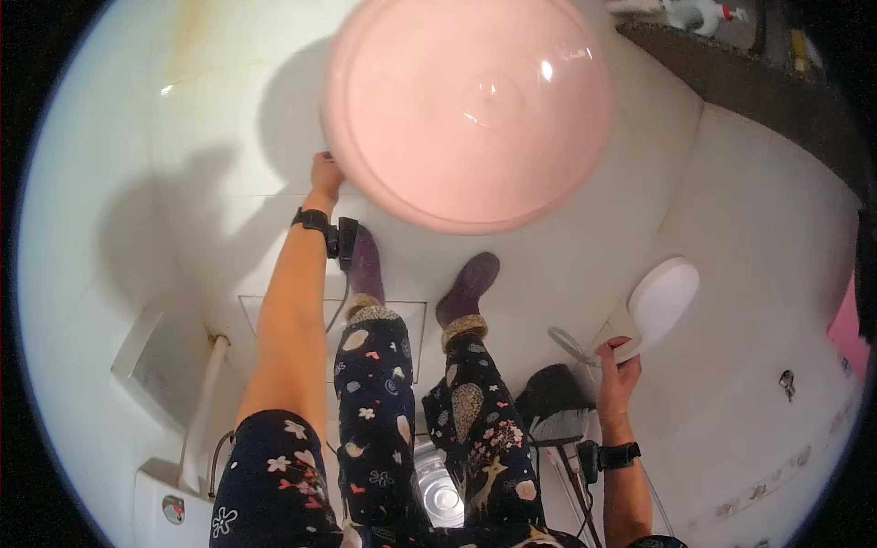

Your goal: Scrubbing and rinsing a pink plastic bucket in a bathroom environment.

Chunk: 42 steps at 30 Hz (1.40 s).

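The left hand [326, 178] is gripping the pink basin [470, 119], ideally firmly against tipping, the right hand [619, 376] clasping a white oval object [665, 297].

Head-worn fisheye view, facing down

No legible words, labels, numbers or signs on anything in the head view.

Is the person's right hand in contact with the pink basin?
Apart. The head view shows pale floor between the right hand and the pink basin; that hand grips a white oval-headed implement by its handle.
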{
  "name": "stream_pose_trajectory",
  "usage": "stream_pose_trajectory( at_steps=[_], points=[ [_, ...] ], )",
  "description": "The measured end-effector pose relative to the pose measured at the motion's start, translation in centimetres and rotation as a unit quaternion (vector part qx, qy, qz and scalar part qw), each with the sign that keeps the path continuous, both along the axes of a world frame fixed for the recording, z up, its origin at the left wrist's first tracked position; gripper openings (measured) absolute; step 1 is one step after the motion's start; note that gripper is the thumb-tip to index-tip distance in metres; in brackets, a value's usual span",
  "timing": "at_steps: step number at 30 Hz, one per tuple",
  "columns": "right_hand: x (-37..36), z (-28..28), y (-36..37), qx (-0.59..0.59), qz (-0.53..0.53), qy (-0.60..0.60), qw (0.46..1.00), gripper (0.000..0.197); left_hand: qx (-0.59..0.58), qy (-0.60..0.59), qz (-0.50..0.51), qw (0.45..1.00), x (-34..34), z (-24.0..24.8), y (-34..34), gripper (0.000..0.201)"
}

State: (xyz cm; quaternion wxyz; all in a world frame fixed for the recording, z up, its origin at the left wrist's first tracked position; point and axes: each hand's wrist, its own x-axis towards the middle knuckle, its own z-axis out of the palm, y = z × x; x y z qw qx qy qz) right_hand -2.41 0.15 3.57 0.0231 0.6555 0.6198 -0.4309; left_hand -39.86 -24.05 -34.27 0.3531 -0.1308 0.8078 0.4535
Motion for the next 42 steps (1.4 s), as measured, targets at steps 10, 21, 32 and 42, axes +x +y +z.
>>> stream_pose_trajectory(
  at_steps=[10, 21, 32, 42],
  points=[
    [-0.5, 0.4, 0.6, 0.022, 0.018, -0.034, 0.999, 0.011, 0.07, -0.073, 0.055, 0.993, 0.9, -0.2, -1.7, 0.033],
    [-0.6, 2.0, -0.5, 0.021, -0.006, 0.053, 0.998, 0.009, 0.203, -0.163, 0.341, 0.903, 1.5, 12.8, 5.7, 0.027],
    [-7.8, 5.3, 1.0, -0.024, 0.026, 0.188, 0.981, 0.018, -0.008, -0.037, 0.062, 0.997, -6.9, 25.0, 5.2, 0.036],
    [-5.3, -2.1, 3.5, -0.017, -0.086, 0.132, 0.987, 0.014, -0.204, 0.124, -0.239, 0.941, -7.3, 3.4, -4.1, 0.035]
  ],
)
